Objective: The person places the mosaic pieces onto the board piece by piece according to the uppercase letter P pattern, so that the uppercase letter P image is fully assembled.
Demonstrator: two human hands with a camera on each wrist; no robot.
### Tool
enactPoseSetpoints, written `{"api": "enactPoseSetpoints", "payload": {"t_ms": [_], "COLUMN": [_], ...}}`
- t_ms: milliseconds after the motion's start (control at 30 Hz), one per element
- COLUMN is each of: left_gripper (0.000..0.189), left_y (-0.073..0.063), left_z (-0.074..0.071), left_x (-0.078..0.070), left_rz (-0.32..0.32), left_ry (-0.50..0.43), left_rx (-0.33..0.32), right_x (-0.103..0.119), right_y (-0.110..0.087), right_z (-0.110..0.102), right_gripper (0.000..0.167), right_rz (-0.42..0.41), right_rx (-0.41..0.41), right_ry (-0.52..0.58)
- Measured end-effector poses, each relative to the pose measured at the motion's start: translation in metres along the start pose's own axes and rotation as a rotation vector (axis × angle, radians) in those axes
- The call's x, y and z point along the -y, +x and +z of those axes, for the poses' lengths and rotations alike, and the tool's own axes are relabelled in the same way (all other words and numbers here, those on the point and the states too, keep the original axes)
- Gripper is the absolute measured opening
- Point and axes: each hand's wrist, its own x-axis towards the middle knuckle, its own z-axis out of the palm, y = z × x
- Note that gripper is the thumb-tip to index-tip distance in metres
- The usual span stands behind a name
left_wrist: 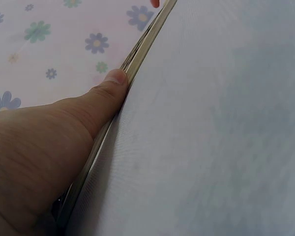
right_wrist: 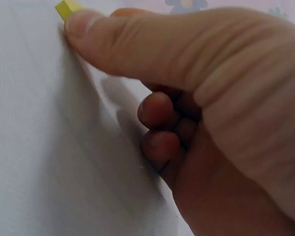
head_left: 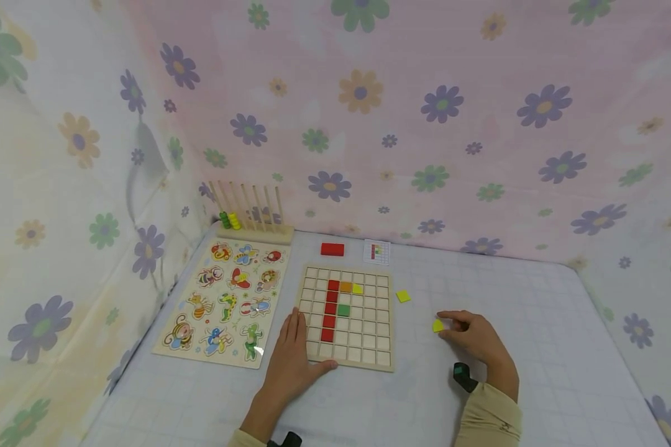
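Observation:
My right hand [head_left: 475, 338] pinches a yellow square tile [head_left: 438, 326] between thumb and fingertips, to the right of the grid board; the same yellow tile [right_wrist: 66, 9] shows at the thumb tip in the right wrist view. My left hand [head_left: 293, 360] rests at the near left corner of the wooden grid board [head_left: 392, 329], fingers straight along its left side and thumb on the front edge. On the board stand a column of red tiles [head_left: 330, 310], an orange tile [head_left: 346, 287], a yellow tile [head_left: 358, 288] and a green tile [head_left: 343, 310]. Another yellow tile [head_left: 403, 296] lies just right of the board.
Left of the board lies a wooden insect puzzle [head_left: 240, 326]. Behind it stands a peg rack [head_left: 257, 234] with green and yellow beads. A red block [head_left: 332, 249] and a small pattern card [head_left: 377, 252] lie beyond the board. Flowered cloth [head_left: 397, 155] closes off the back and sides.

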Motion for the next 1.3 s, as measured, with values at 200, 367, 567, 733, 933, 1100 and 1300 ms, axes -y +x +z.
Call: {"api": "enactPoseSetpoints", "payload": {"t_ms": [200,367,567,733,933,1100,1300], "left_gripper": [0.129,0.13,0.129,0.13,0.129,0.129,0.129], "left_y": [0.0,0.0,0.0,0.0,0.001,0.001,0.001], "left_z": [0.001,0.0,0.0,0.001,0.001,0.001,0.001], "left_x": [0.001,0.001,0.001,0.001,0.001,0.001,0.001], "left_rz": [0.0,0.001,-0.004,-0.003,0.001,-0.004,-0.004], "left_ry": [-0.003,0.0,-0.003,-0.004,-0.002,-0.004,-0.007], "left_rx": [-0.001,-0.007,0.001,0.0,-0.006,-0.006,-0.004], "right_x": [0.002,0.008,0.015,0.016,0.015,0.017,0.019], "right_y": [0.003,0.011,0.013,0.012,0.012,0.014,0.015], "right_z": [0.003,0.013,0.017,0.014,0.013,0.014,0.017], "right_gripper": [0.04,0.041,0.044,0.048,0.05,0.046,0.039], "right_rz": [0.01,0.07,0.121,0.084,-0.034,-0.115,-0.078], "right_rx": [-0.002,-0.073,-0.093,-0.059,-0.035,-0.024,-0.023], "right_ry": [-0.015,-0.052,-0.076,-0.052,-0.046,-0.039,-0.06]}}
